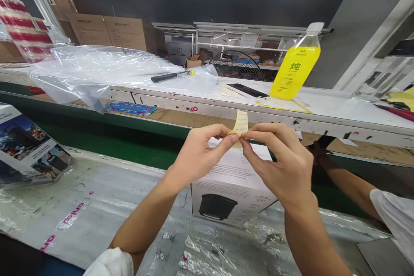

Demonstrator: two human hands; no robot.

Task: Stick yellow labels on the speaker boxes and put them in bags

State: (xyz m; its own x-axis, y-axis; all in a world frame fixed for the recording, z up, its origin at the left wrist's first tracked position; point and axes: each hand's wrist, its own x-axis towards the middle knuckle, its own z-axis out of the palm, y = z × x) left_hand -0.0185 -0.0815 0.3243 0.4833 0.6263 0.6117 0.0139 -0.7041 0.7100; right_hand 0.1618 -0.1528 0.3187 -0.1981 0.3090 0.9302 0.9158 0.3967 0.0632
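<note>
As both hands [199, 158] pinch it, a yellow label [241, 124] rises above their grip.

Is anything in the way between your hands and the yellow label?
No, nothing is between them. The left hand and the right hand are both pinching the yellow label with their fingertips. The white box is lower down, not between them.

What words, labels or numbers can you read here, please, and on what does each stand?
"炖" on the yellow bottle label
"MERCURY" on the cardboard cartons
"KO" in red on the bench edge
Too small to read: the writing on the yellow note, the print on the white box
</note>
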